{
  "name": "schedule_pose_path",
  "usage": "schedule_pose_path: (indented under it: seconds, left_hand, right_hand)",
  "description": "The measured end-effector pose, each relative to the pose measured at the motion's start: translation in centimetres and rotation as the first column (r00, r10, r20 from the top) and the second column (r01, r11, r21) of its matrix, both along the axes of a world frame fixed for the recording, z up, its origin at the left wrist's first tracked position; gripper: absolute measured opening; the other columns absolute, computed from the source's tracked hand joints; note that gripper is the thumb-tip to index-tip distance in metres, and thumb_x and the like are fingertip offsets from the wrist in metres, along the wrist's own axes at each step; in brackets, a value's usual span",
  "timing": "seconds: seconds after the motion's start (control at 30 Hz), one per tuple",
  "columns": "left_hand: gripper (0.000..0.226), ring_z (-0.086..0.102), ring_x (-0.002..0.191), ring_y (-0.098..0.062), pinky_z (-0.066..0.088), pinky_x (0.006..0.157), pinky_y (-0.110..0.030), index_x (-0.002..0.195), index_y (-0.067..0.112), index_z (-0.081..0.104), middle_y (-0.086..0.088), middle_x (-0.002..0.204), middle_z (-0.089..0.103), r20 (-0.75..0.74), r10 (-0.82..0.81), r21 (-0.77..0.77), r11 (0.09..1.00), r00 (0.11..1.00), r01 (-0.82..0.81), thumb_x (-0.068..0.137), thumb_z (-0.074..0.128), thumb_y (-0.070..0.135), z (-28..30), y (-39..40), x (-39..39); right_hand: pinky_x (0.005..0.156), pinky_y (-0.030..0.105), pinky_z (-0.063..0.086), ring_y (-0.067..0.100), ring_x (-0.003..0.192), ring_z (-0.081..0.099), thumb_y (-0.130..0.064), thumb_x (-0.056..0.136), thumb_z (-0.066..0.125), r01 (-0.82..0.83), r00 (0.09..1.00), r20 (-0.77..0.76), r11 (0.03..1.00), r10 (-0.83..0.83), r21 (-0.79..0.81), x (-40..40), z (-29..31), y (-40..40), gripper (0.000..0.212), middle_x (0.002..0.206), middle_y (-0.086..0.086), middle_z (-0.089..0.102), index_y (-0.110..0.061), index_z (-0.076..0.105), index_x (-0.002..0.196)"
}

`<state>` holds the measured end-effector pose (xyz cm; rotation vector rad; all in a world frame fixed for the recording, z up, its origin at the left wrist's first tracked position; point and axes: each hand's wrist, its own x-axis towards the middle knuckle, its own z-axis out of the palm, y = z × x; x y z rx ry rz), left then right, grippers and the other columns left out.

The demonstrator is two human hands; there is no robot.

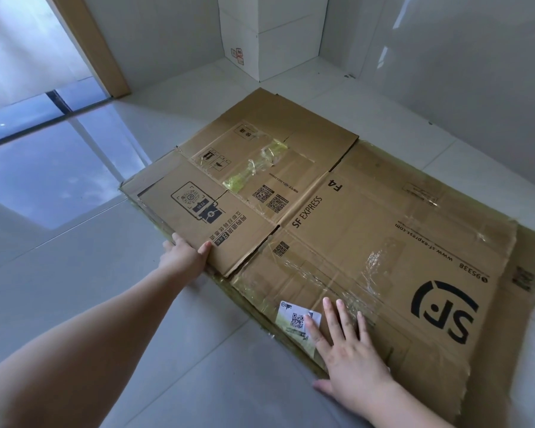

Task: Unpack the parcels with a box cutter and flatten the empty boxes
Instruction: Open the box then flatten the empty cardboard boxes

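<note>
The big flat box point(383, 242) with the black SF mark lies on the pale tiled floor point(74, 288). A smaller flat box point(244, 186) lies on top of it, toward the far left. Your left hand point(184, 256) holds the near edge of the smaller box, thumb on top and fingers tucked under. Your right hand point(349, 344) lies flat on the big box with fingers straight and spread, one finger on a white sticker point(297, 319). A white box point(272, 35) stands in the far corner.
</note>
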<state>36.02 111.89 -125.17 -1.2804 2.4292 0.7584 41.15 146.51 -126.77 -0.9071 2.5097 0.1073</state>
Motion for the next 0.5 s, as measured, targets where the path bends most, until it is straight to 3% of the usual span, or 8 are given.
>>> schedule_pose_path:
  seconds: [0.1,0.17,0.23,0.3,0.37,0.4,0.5]
  left_hand:
    - [0.086,0.045,0.122,-0.040,0.041,0.101,-0.044,0.145,-0.001,0.019,-0.020,0.143,0.029,-0.019,-0.051,-0.057,0.997,0.998,0.050,0.089,0.047,0.059,-0.1,0.1,0.1]
    - [0.076,0.050,0.115,-0.038,0.044,0.096,-0.043,0.139,0.003,0.030,-0.019,0.136,0.035,-0.091,0.011,0.028,1.000,0.996,-0.009,0.088,0.056,0.052,0.0,-0.2,0.1]
    - [0.063,0.056,0.105,-0.035,0.051,0.080,-0.041,0.129,0.012,0.041,-0.016,0.127,0.045,-0.182,0.219,0.216,0.960,0.958,-0.179,0.082,0.068,0.044,0.1,-0.8,-0.5]
    - [0.055,0.062,0.097,-0.031,0.056,0.067,-0.039,0.119,0.016,0.046,-0.013,0.119,0.055,-0.199,0.489,0.452,0.815,0.849,-0.363,0.076,0.077,0.031,0.1,-1.5,-1.0]
    - [0.043,0.062,0.095,-0.028,0.054,0.069,-0.038,0.108,0.014,0.052,-0.011,0.115,0.060,-0.139,0.657,0.617,0.643,0.741,-0.454,0.074,0.080,0.018,-0.3,-2.1,-1.4]
    - [0.034,0.062,0.093,-0.025,0.052,0.069,-0.036,0.099,0.013,0.055,-0.010,0.111,0.062,-0.112,0.681,0.649,0.602,0.724,-0.465,0.075,0.079,0.015,-0.4,-2.0,-1.4]
    - [0.026,0.058,0.079,-0.018,0.047,0.062,-0.028,0.097,0.012,0.057,-0.006,0.100,0.062,-0.093,0.658,0.673,0.595,0.748,-0.440,0.080,0.076,0.016,-0.4,-1.8,-1.5]
  right_hand:
    - [0.089,0.076,0.031,0.049,0.137,0.014,-0.077,0.032,0.078,0.009,0.999,0.041,1.000,-0.010,0.019,-0.1,0.2,-0.3,0.146,0.147,0.032,0.026,-0.017,0.015,0.149]
    - [0.091,0.076,0.028,0.053,0.139,0.015,-0.076,0.042,0.076,-0.044,0.999,0.031,0.998,0.043,0.036,-0.3,0.9,-0.8,0.141,0.151,0.033,0.016,-0.019,0.004,0.149]
    - [0.102,0.076,0.009,0.054,0.138,-0.010,-0.071,0.072,0.062,-0.072,0.997,-0.001,0.995,0.072,0.068,-0.4,1.8,-1.2,0.125,0.151,0.032,-0.021,-0.024,-0.031,0.140]
    - [0.107,0.070,-0.007,0.051,0.130,-0.033,-0.063,0.090,0.044,-0.101,0.995,0.026,0.988,0.099,0.115,-0.2,2.4,-1.2,0.108,0.137,0.027,-0.045,-0.024,-0.048,0.130]
    - [0.108,0.067,-0.009,0.050,0.133,-0.032,-0.059,0.093,0.041,-0.090,0.995,0.063,0.986,0.081,0.143,-0.4,3.1,-1.5,0.100,0.138,0.026,-0.046,-0.018,-0.039,0.135]
    - [0.108,0.067,-0.008,0.050,0.135,-0.030,-0.057,0.093,0.043,-0.090,0.994,0.076,0.984,0.079,0.151,-0.5,3.4,-1.7,0.098,0.138,0.026,-0.045,-0.017,-0.035,0.136]
    - [0.110,0.066,-0.006,0.051,0.136,-0.028,-0.053,0.093,0.047,-0.088,0.993,0.091,0.983,0.074,0.163,-0.6,3.5,-1.6,0.099,0.137,0.026,-0.044,-0.017,-0.034,0.137]
